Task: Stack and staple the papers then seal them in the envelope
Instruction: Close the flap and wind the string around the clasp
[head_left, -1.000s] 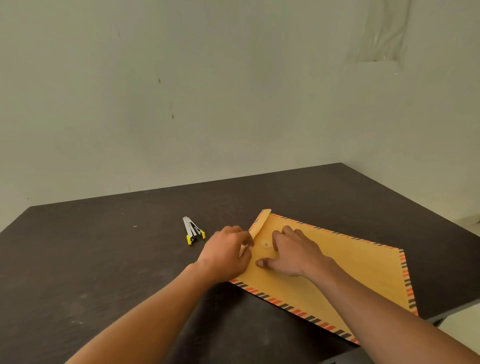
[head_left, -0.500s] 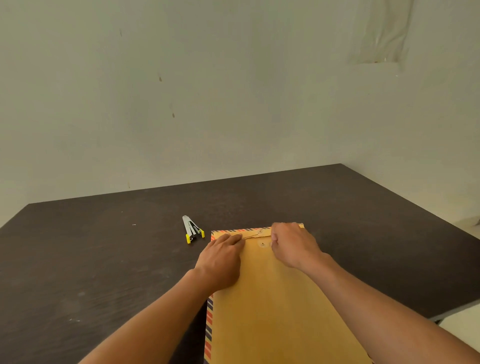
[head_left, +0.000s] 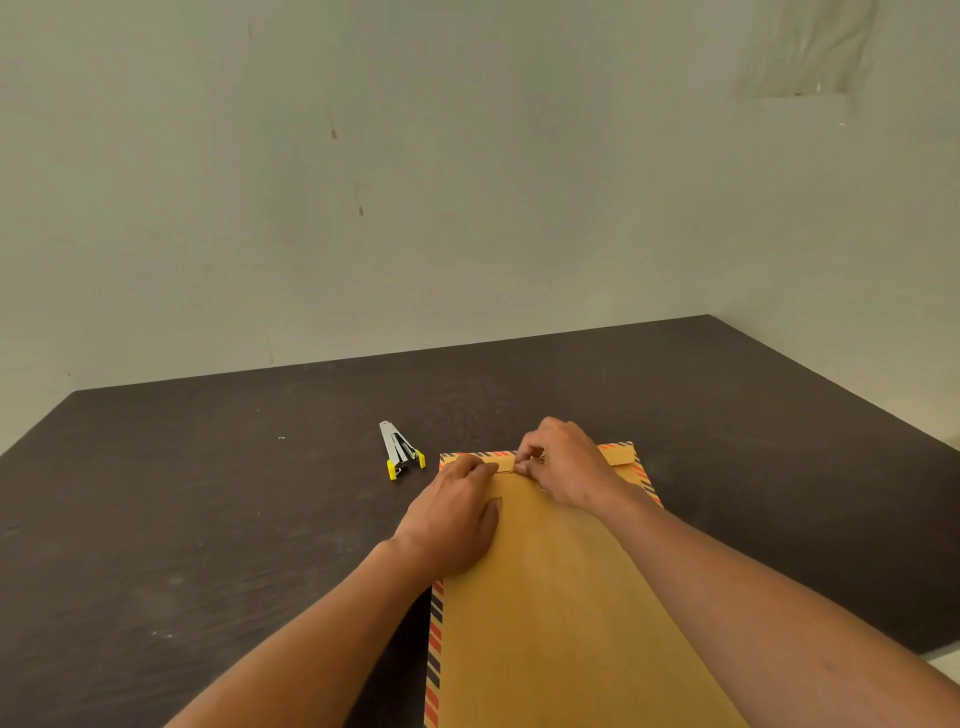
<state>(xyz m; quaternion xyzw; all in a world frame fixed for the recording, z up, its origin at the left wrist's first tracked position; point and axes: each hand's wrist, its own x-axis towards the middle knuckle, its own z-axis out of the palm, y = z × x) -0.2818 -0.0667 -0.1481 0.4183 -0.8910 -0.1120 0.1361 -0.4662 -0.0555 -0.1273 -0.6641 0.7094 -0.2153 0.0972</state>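
Observation:
A brown envelope (head_left: 550, 613) with a striped red and dark border lies lengthwise on the dark table, its flap end pointing away from me. My left hand (head_left: 457, 514) rests flat on the envelope's upper left part, fingers reaching the folded flap. My right hand (head_left: 566, 462) is at the flap's middle, fingertips pinched on a thin closure string by the button. No loose papers are visible. A small silver stapler (head_left: 399, 451) with yellow ends lies on the table just left of the envelope's top corner.
The dark table (head_left: 208, 545) runs back to a pale wall (head_left: 467, 182). Its right edge slants down toward the near right. A tiny speck (head_left: 281, 438) lies on the table left of the stapler.
The envelope has turned from slanting to the right to lying straight lengthwise. The flap is folded down, and my right hand has moved up onto the flap's string.

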